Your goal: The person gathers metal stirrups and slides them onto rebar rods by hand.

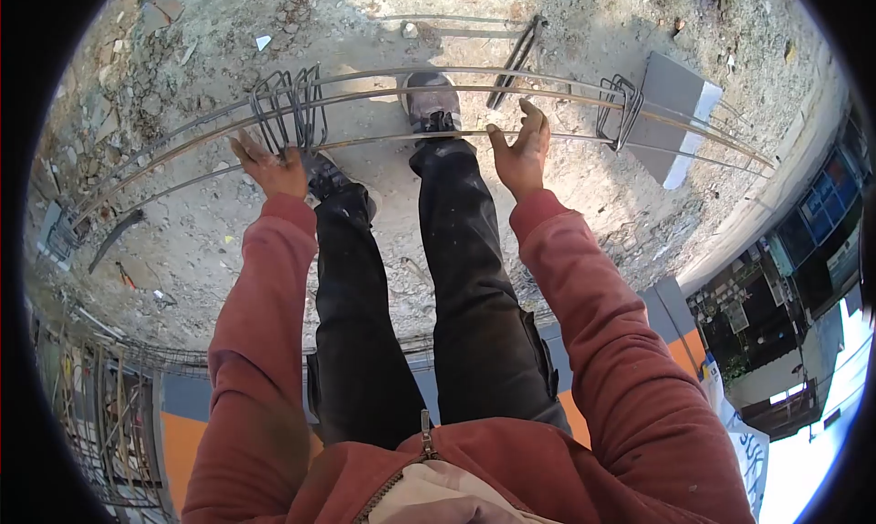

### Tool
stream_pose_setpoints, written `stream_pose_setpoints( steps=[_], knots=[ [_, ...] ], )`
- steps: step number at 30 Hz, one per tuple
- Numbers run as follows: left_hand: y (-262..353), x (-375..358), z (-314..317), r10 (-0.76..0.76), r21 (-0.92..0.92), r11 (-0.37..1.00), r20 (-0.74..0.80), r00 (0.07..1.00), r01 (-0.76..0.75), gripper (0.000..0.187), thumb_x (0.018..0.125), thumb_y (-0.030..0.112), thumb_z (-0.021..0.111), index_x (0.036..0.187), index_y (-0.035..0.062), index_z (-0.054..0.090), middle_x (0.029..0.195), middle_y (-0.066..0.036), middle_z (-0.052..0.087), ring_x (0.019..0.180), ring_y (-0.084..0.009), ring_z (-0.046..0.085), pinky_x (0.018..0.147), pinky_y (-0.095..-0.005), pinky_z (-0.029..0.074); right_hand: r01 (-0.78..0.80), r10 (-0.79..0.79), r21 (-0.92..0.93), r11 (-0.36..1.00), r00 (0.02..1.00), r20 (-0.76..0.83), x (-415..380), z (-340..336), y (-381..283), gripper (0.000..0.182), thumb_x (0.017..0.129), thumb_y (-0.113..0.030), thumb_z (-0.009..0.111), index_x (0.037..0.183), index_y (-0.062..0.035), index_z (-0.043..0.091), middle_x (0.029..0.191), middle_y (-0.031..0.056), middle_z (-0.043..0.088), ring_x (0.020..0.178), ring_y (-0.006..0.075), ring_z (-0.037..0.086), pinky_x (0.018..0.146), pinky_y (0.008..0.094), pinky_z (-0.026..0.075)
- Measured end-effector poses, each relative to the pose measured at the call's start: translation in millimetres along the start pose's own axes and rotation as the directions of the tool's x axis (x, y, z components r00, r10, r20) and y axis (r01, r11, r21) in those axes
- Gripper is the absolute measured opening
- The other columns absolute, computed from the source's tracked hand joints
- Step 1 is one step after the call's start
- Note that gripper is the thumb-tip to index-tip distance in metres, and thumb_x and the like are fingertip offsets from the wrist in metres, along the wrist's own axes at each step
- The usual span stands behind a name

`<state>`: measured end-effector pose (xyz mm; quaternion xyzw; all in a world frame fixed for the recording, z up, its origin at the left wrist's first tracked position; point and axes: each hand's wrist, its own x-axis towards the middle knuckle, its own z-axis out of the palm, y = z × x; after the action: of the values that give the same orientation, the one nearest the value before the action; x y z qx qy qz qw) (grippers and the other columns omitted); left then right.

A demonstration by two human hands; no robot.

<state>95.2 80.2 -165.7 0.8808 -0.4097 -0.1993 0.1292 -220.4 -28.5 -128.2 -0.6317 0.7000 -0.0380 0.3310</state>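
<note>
My left hand [271, 166] is at the lower ends of a bunch of bent wire stirrups [313, 114], its fingers spread apart around the near rod. My right hand [522, 152] is open, thumb and fingers apart, beside the near rod with nothing in its grasp. Several long, thin steel rebars [365, 93] run across in front of me, bowed by the lens. Toward their right end, a second group of stirrups [620, 114] hangs around them. My shoe [431, 100] sits among the bars.
A grey block with a white side [664, 114] supports the bars at right, and another block [59, 237] lies at their left end. Dark bars [516, 61] lie on the rubble-strewn ground beyond. Wire cages [100, 415] stand at lower left.
</note>
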Motion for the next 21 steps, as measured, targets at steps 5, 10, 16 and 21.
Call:
stream_pose_setpoints(
  steps=[5, 10, 16, 21],
  knots=[
    [-65, 32, 10, -0.300, -0.524, 0.596, 0.559, 0.773, 0.609, 0.032, 0.072, 0.013, 0.066, 0.099, -0.0006, 0.056, 0.092, -0.010, 0.060, 0.083, -0.0163, 0.057, 0.075, -0.0272, 0.043, -0.224, 0.012, 0.439, 0.870, 0.900, 0.435, -30, 112, -127, 0.037, 0.071, -0.015, 0.063, 0.100, 0.0033, 0.051, 0.092, 0.0190, 0.056, 0.071, 0.0243, 0.058, 0.066, 0.0327, 0.046],
    [-63, 57, -4, -0.179, -0.462, 0.400, 0.808, 0.562, 0.791, 0.024, 0.073, 0.008, 0.064, 0.094, -0.0019, 0.059, 0.085, -0.007, 0.063, 0.074, -0.0133, 0.059, 0.067, -0.0243, 0.046, -0.806, 0.187, 0.455, 0.379, 0.548, 0.816, -20, 173, -187, 0.022, 0.078, -0.014, 0.060, 0.095, -0.0003, 0.055, 0.079, 0.0091, 0.061, 0.062, 0.0141, 0.057, 0.054, 0.0254, 0.047],
    [-22, 45, 18, -0.111, -0.453, 0.422, 0.834, 0.541, 0.785, 0.020, 0.074, 0.003, 0.062, 0.093, -0.0026, 0.060, 0.083, -0.008, 0.063, 0.071, -0.0130, 0.059, 0.066, -0.0243, 0.048, -0.724, 0.226, 0.538, 0.431, 0.664, 0.713, -11, 163, -147, 0.014, 0.079, -0.011, 0.059, 0.087, 0.0009, 0.060, 0.073, 0.0066, 0.061, 0.057, 0.0112, 0.056, 0.049, 0.0235, 0.046],
    [57, 0, 78, -0.026, -0.558, 0.414, 0.782, 0.623, 0.719, 0.016, 0.075, 0.002, 0.060, 0.091, -0.0013, 0.061, 0.083, -0.007, 0.064, 0.069, -0.0115, 0.059, 0.063, -0.0242, 0.047, -0.684, 0.327, 0.539, 0.491, 0.719, 0.613, 2, 101, -78, 0.016, 0.080, -0.013, 0.058, 0.088, 0.0007, 0.061, 0.070, 0.0038, 0.061, 0.055, 0.0090, 0.054, 0.048, 0.0213, 0.043]
  ],
)
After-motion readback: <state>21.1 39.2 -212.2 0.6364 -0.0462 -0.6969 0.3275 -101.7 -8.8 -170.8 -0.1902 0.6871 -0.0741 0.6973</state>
